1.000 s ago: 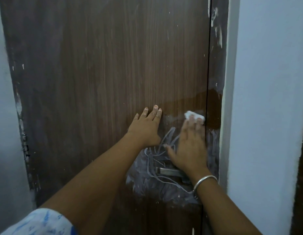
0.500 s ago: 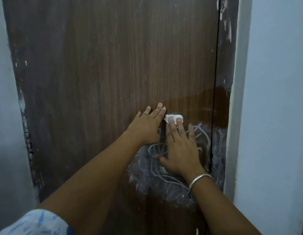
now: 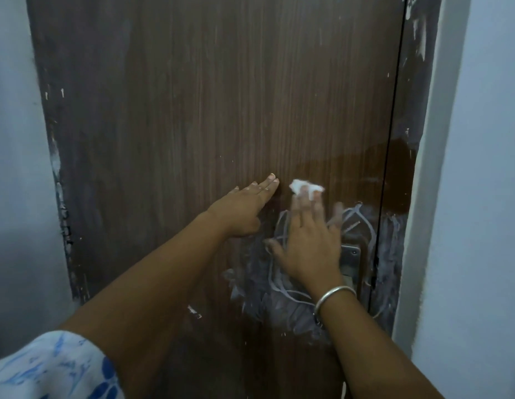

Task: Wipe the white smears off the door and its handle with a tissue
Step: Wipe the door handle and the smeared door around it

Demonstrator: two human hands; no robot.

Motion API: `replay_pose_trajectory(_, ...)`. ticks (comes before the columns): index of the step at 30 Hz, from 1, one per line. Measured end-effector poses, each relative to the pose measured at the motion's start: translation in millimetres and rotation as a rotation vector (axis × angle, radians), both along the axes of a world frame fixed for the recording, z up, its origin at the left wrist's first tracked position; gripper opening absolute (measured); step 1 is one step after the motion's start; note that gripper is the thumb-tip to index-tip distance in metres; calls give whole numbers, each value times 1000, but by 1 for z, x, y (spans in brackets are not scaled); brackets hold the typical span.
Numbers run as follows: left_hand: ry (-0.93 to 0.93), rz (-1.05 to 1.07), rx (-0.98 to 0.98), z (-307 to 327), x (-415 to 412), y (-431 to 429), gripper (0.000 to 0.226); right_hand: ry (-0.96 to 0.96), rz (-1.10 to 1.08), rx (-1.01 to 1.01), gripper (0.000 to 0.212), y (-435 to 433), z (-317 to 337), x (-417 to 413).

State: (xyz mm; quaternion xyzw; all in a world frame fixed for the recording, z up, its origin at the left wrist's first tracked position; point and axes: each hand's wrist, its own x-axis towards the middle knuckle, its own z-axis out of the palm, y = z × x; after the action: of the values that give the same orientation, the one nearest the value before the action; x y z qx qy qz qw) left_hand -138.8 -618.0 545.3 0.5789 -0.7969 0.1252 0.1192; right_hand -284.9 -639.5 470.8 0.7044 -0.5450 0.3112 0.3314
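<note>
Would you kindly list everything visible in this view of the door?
door: one, brown, centre.
handle: one, grey metal, door's right edge.
smears: one patch, white, around handle.
tissue: one, white, against door above smears.
door frame: one, dark, right of door.
walls: two, pale grey-blue, either side.
bangle: one, silver, right wrist.
sleeve: one, white and blue, bottom left.
left hand: one, flat on door.
right hand: one, pressing tissue to door.

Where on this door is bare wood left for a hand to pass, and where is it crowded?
Free: the wide stretch of door above and left of the left hand, and the dark band above the tissue, toward the door's right edge. Crowded: below the tissue, where the right hand, white smears and handle plate overlap.
</note>
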Motion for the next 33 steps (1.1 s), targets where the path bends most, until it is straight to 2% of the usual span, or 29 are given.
replay_pose_trajectory(2, 9, 25, 19, 0, 7, 1, 85, -161, -30, -29, 101, 3, -1, 2)
replay_pose_trajectory(4, 59, 20, 32, 0, 10, 1, 83, -174, 1, 1, 105, 5, -2, 10)
replay_pose_trajectory(9, 165, 20, 43, 0, 12, -1, 82, 172, 157, 165, 105, 8, -8, 39)
replay_pose_trajectory(13, 227, 10, 77, 4, 17, -2, 88, 356, 183, 184, 94, 4, -6, 48)
replay_pose_trajectory(16, 212, 13, 87, 6, 21, -5, 87, 459, 159, 188, 101, 1, -6, 52)
replay_pose_trajectory(20, 206, 10, 84, 3, 26, -7, 88, 547, 154, 168, 95, -3, -12, 54)
replay_pose_trajectory(28, 218, 18, 79, -4, 26, -11, 85, 398, 92, 124, 89, 0, -21, 62)
replay_pose_trajectory(33, 186, 42, 40, -11, 26, -16, 95, 39, -60, 34, 97, 2, -17, 29)
